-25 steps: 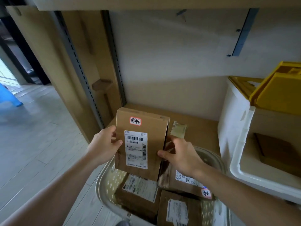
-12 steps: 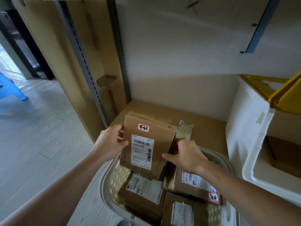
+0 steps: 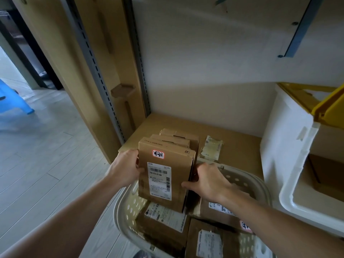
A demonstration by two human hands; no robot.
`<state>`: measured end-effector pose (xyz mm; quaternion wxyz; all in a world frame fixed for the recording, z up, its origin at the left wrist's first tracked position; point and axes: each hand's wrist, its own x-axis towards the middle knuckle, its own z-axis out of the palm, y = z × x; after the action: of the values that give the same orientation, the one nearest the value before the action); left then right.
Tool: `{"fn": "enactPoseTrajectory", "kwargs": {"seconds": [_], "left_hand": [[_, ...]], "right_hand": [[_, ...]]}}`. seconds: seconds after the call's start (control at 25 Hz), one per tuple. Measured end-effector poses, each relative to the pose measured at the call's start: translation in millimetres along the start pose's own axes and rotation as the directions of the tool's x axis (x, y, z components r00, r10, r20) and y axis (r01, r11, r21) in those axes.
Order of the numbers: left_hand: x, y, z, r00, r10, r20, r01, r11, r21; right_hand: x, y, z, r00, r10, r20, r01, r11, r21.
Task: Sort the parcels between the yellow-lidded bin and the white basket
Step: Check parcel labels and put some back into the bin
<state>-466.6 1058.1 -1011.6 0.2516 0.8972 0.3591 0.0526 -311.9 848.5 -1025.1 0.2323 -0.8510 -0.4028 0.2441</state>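
Head view: a brown parcel with a barcode label is held upright over the far end of the white basket, the grip of the left hand curled round its left edge and that of the right hand round its right edge. Two similar boxes are stood just behind it on the shelf. Sorting is judged partly done: several parcels are left in the basket, while a box is seen inside the yellow-lidded bin.

Pale plank floor, white wall, cardboard-lined shelf, blue stool.
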Motion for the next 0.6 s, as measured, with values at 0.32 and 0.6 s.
{"fn": "enactPoseTrajectory", "kwargs": {"seconds": [0.32, 0.6], "left_hand": [[-0.3, 1.5, 2.2, 0.999, 0.011, 0.034, -0.011, 1.000, -0.008], [3.5, 1.0, -2.1, 0.985, 0.049, 0.164, -0.037, 0.997, -0.071]], "right_hand": [[-2.2, -0.1, -12.7, 1.000, 0.017, 0.020, -0.016, 0.999, -0.051], [-8.0, -4.5, -15.2, 0.997, 0.056, 0.047, -0.052, 0.994, -0.097]]}}
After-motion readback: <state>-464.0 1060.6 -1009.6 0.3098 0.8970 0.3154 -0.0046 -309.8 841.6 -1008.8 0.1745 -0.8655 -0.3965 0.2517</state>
